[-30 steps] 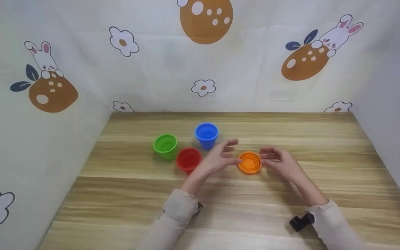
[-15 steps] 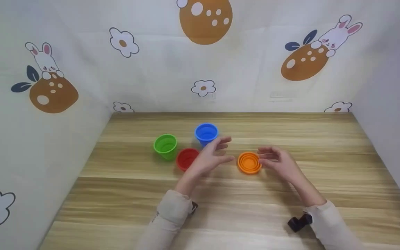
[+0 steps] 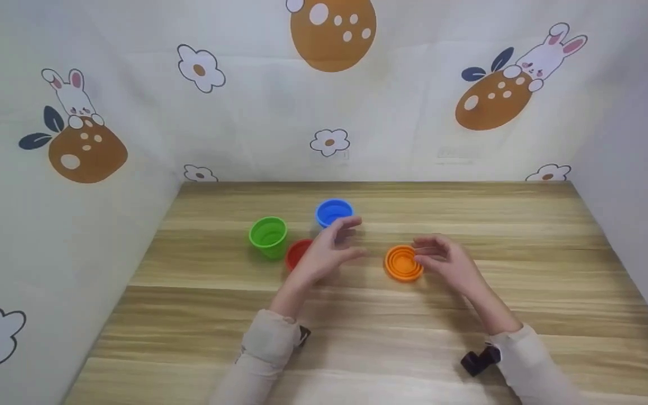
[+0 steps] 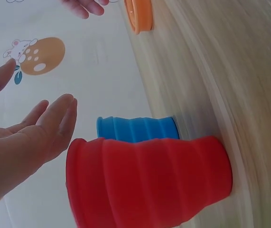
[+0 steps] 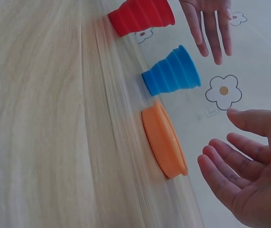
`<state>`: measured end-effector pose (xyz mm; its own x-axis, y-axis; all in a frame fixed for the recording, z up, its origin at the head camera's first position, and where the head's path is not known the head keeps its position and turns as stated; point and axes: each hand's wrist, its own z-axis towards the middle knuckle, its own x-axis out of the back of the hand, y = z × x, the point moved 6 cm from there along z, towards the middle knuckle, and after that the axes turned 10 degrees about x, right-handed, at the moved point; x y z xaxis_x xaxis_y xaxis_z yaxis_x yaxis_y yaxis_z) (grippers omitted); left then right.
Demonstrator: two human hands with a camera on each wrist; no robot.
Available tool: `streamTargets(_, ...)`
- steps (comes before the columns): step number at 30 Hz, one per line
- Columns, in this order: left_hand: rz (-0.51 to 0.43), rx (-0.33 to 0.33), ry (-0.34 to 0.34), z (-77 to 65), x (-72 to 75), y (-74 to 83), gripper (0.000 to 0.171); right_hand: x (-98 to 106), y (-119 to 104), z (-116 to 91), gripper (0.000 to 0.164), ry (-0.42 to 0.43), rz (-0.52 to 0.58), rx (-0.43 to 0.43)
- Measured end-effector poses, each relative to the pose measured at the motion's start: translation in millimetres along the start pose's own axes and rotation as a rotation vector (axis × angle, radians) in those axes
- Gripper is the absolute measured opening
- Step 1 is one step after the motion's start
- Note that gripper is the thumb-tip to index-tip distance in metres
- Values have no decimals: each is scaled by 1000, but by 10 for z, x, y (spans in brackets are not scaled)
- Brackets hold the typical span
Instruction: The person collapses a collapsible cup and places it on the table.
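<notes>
An orange collapsible cup [image 3: 401, 264], folded flat, lies on the table, and its low ridged side [image 5: 161, 140] shows in the right wrist view. Over its right edge in the head view hovers my right hand [image 3: 454, 266], fingers loosely bent and holding nothing. My left hand [image 3: 324, 256] is above the red collapsible cup [image 4: 149, 183], thumb and fingers apart with nothing between them. That red cup stands extended, partly hidden under the hand in the head view. Behind it stands an extended blue collapsible cup [image 3: 334, 211], overlapped by my left fingers.
A green collapsible cup [image 3: 268, 233], extended, stands left of the red one on the wooden table [image 3: 391, 349]. Patterned cloth walls [image 3: 256, 112] rise at the table's back and left, with a pale wall [image 3: 633, 169] at the right.
My left hand has moved left, away from the orange cup and over the red one. My right hand has shifted slightly left over the orange cup's edge. The cups stay put.
</notes>
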<state>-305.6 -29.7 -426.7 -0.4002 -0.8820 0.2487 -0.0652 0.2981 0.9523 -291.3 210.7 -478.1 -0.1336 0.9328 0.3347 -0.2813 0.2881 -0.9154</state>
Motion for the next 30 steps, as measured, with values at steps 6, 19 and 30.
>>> streamTargets(6, 1, 9, 24, -40, 77, -4, 60, -61, -15, 17, 38, 13, 11, -10)
streamTargets(19, -40, -96, 103, -196, 291, -31, 55, -196, -62, 27, 37, 20, 26, -17)
streamTargets(30, -86, -85, 174, -339, 473, -139, 54, -303, -72, 45, 37, 9, 48, -11)
